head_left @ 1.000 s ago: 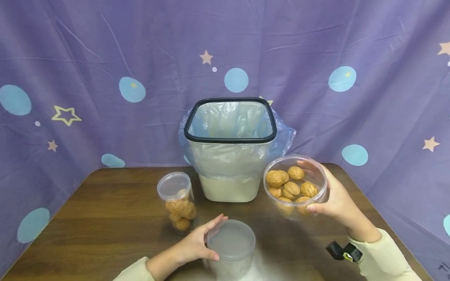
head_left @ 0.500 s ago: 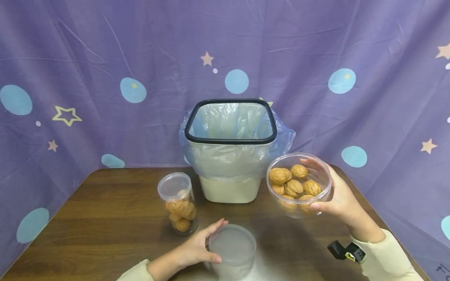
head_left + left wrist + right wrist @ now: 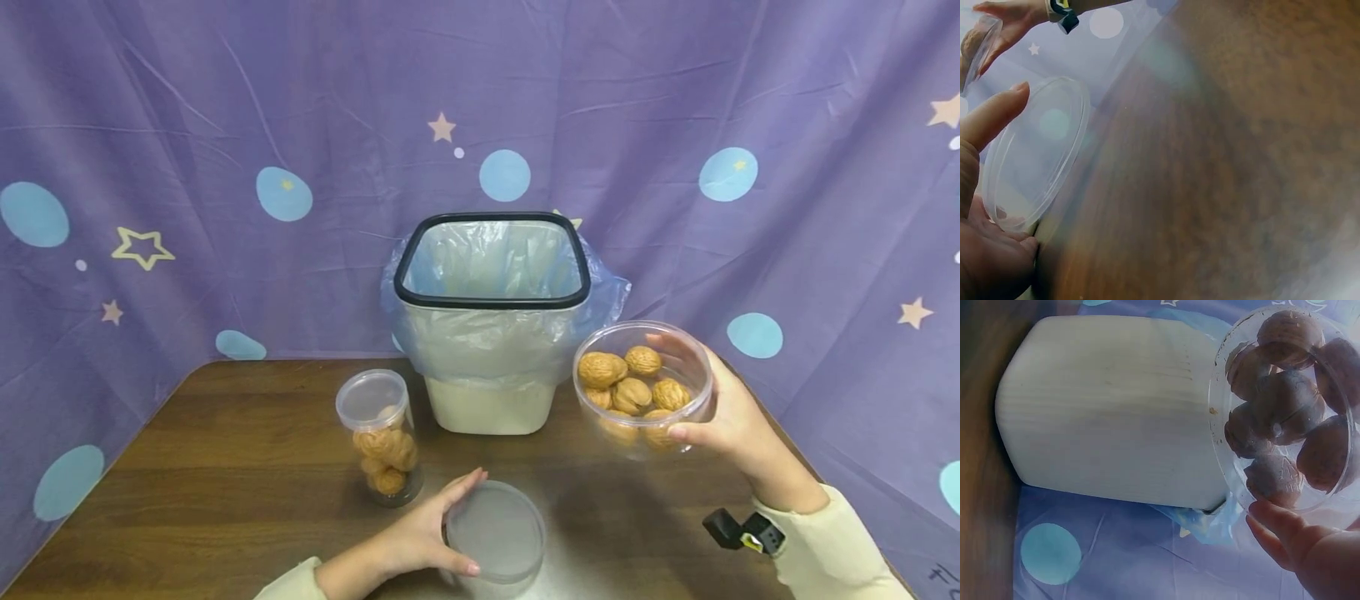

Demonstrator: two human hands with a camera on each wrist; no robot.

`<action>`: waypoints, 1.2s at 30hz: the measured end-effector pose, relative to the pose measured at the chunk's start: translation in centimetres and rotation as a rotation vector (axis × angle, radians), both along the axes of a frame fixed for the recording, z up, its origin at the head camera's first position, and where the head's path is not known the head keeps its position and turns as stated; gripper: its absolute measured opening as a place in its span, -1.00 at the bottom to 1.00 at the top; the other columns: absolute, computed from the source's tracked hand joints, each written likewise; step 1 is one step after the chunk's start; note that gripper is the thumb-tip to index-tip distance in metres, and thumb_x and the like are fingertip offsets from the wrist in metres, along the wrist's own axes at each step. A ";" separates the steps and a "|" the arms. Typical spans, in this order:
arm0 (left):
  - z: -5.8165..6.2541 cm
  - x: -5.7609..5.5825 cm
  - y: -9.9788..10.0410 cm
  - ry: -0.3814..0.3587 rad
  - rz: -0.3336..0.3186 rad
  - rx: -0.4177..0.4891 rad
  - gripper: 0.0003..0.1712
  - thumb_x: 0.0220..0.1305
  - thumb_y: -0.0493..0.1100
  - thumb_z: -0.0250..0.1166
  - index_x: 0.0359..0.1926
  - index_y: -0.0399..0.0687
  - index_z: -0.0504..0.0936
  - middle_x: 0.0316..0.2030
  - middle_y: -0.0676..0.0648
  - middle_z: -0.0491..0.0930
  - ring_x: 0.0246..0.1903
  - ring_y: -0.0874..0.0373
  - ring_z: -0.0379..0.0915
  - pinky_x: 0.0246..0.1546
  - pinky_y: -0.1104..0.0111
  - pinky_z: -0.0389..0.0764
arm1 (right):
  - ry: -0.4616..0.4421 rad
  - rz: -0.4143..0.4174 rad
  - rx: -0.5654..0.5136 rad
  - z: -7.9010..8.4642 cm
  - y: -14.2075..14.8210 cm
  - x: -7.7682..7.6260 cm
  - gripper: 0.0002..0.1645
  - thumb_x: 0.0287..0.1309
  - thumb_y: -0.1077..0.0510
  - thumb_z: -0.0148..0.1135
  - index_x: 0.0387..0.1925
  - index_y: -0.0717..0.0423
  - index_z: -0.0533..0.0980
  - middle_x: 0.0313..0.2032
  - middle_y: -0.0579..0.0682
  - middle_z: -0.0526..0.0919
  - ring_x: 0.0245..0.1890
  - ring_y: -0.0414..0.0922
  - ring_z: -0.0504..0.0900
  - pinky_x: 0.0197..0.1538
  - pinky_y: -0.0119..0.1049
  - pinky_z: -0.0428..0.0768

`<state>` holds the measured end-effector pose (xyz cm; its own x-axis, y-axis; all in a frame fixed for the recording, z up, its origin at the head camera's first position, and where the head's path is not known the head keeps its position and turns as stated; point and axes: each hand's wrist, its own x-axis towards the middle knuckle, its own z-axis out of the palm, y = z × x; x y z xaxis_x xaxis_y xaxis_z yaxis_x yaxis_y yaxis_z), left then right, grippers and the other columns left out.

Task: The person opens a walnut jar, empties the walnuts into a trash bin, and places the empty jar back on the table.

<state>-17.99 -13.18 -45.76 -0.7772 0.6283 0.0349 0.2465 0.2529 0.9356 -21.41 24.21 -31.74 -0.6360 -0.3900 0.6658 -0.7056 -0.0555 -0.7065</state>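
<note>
The clear plastic tub of walnuts is held above the tabletop, to the right of a white bin and nearer the person. The right hand has it by the side in a grip about as wide as the tub, thumb on the near side and fingers behind the clear wall; the right wrist view shows several walnuts through the plastic.

Lower down, near the middle of the tabletop, the left hand grips a second round tub with a translucent lid, thumb and fingers spread wide about its left side. Whether anything is inside this one cannot be made out.

A lidded clear jar with more walnuts stands upright left of the bin. A pale blue plastic liner hangs over the bin's outside below its black rim. Behind everything is a purple curtain printed with blue circles and stars.
</note>
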 end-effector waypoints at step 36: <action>1.3 -0.5 -0.3 0.072 -0.074 0.160 0.21 -0.12 -0.24 0.50 0.43 -0.34 -0.09 0.42 -0.34 -0.09 0.42 0.06 -0.18 0.29 0.59 -0.03 | -0.082 -0.294 0.122 7.2 1.3 -1.4 -0.02 -0.24 0.55 0.28 0.31 0.09 0.24 0.20 -0.15 0.44 0.14 -0.30 0.39 0.02 -0.63 0.43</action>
